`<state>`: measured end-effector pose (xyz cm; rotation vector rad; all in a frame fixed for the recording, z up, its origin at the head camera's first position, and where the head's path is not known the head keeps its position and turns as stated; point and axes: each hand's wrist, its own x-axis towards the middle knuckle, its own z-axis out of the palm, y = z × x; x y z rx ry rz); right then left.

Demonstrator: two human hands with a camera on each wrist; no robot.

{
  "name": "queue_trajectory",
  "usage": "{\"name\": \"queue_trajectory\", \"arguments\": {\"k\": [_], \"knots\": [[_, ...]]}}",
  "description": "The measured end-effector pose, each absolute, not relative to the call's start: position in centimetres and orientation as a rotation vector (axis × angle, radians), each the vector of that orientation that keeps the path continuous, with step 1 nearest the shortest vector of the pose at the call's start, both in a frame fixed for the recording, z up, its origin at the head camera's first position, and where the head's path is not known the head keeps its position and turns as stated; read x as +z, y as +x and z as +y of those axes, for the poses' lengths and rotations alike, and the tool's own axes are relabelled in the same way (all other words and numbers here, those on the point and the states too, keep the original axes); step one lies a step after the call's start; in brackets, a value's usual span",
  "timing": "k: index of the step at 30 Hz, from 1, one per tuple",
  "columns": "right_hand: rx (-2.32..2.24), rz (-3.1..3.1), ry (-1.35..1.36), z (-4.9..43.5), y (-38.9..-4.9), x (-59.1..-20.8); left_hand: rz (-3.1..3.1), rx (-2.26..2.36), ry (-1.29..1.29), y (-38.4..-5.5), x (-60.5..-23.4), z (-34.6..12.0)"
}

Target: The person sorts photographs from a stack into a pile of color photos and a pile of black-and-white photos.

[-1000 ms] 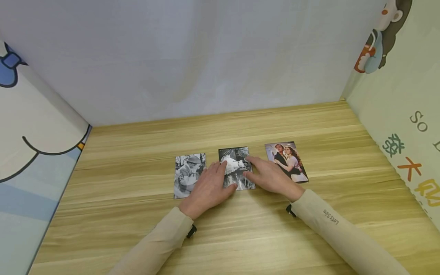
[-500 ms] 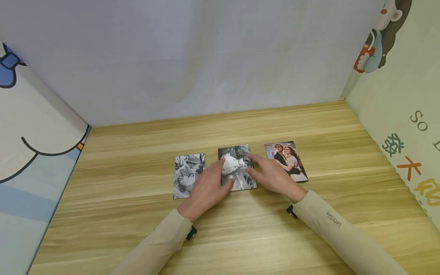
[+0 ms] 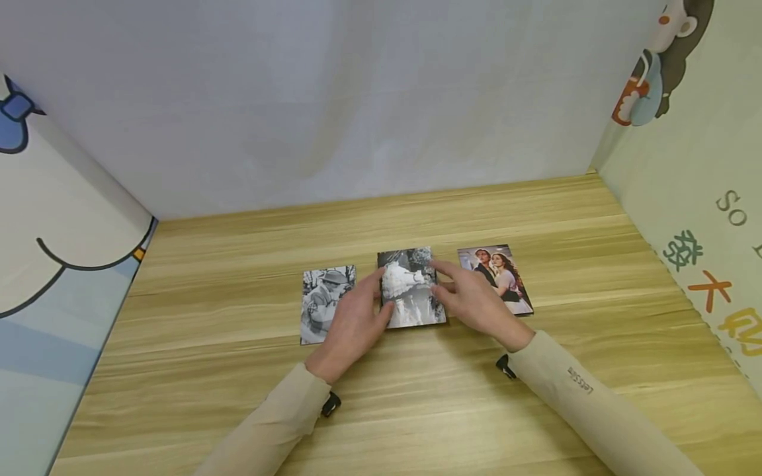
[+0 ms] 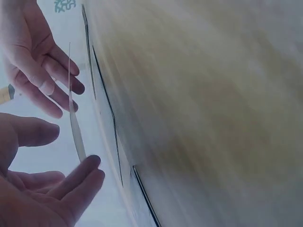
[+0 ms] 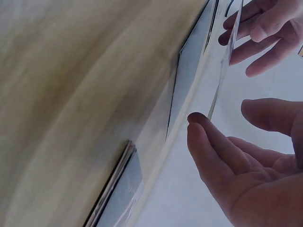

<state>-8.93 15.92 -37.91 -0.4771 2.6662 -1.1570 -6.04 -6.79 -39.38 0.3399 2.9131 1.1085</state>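
Note:
A black-and-white photo card (image 3: 411,281) is raised off the table, held by its side edges between both hands. The left hand (image 3: 354,320) has its fingertips and thumb at the card's left edge. At the right edge are the fingertips of the right hand (image 3: 476,301). Seen edge-on in the left wrist view, the thin card (image 4: 75,127) meets the left fingertips (image 4: 92,163). In the right wrist view its edge (image 5: 218,90) comes down to the right fingertips (image 5: 199,120). Beneath it, another flat card (image 5: 187,71) lies on the table.
A second black-and-white photo card (image 3: 318,301) lies to the left, partly behind the left hand. On the right, a colour photo card of a couple (image 3: 506,277) tops a small pile. The wooden table (image 3: 238,264) meets printed walls left and right and a plain backdrop (image 3: 369,99) behind.
The middle card has come up off the table. The left fingers and thumb have slid left off its face to its edge, and the right hand has shifted slightly right.

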Motion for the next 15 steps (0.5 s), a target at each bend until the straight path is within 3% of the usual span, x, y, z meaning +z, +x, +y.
{"name": "queue_trajectory", "arguments": {"k": [15], "knots": [[-1.24, 2.702, -0.381, 15.91, -8.72, -37.71, 2.884, 1.365, 0.239, -5.96, -39.52, -7.11]]}}
